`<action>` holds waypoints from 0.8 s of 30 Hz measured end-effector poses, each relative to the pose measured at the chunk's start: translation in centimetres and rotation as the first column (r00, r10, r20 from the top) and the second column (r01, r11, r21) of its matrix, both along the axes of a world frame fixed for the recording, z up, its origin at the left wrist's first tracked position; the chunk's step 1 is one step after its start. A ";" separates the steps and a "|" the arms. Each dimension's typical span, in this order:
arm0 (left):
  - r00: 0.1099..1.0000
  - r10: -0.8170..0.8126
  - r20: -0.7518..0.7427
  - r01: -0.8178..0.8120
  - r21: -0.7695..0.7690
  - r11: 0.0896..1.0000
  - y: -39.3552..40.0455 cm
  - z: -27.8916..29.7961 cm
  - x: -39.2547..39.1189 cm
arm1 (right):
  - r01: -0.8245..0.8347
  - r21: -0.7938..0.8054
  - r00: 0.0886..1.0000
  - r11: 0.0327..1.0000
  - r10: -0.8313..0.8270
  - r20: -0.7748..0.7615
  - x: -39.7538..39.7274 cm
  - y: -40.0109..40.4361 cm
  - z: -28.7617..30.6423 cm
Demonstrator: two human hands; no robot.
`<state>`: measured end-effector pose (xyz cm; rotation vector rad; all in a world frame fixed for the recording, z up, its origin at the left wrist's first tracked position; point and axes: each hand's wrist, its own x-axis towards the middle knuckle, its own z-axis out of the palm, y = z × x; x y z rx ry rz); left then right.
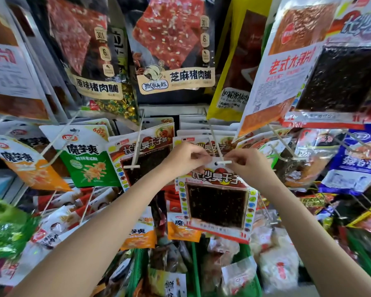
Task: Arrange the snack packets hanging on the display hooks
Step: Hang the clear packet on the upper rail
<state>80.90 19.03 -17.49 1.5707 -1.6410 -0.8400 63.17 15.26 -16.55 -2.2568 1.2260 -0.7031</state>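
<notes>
Packets crowd the rack on every side. Above hang two large black pork-jerky packets [171, 46], with a yellow packet [229, 82] to their right and a white and orange spicy-strip packet [287, 67] tilted further right. On the same row as the hands hang an orange konjac packet [30, 166] and a green konjac packet [88, 161], both slanted, and a matching black-windowed packet [141, 157] on its own white hook [135, 146]. Green baskets [253, 281] of mixed packets sit below, and a blue packet [356, 159] hangs at right.

The snack packet [217, 202] being handled is at centre, right at the tip of a white display hook [222, 162], its punched hole on or just at the crossbar end; which of the two cannot be told. Its long axis runs up and down, printed face and dark window toward the camera, bottom edge swung slightly right. More packets of the same kind hang behind it on that hook.

The left hand [185, 156] pinches the packet's top edge left of the hole; the right hand [247, 162] pinches it right of the hook tip. The fingertips hide most of the top strip, and small print is blurred
</notes>
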 end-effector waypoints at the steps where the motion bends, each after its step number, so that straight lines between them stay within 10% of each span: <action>1: 1.000 0.001 0.007 -0.001 -0.003 1.000 0.0 -0.2 0.0 | 0.000 0.004 1.000 1.000 0.000 -0.003 0.0 0.0 -0.1; 13: 0.996 0.018 0.086 -0.010 -0.094 0.996 -0.5 -0.7 -0.4 | 0.009 -0.029 1.000 1.000 -0.009 -0.001 -0.4 -0.8 -0.5; 20: 0.926 0.310 0.215 -0.249 -0.272 0.930 -1.7 -2.4 0.4 | 0.118 0.032 0.982 0.992 -0.122 0.141 2.3 -2.3 -2.1; 24: 0.879 0.214 0.425 -0.067 -0.335 0.940 1.6 -4.5 2.8 | 0.143 -0.019 0.959 0.990 -0.134 0.249 2.4 0.0 -4.4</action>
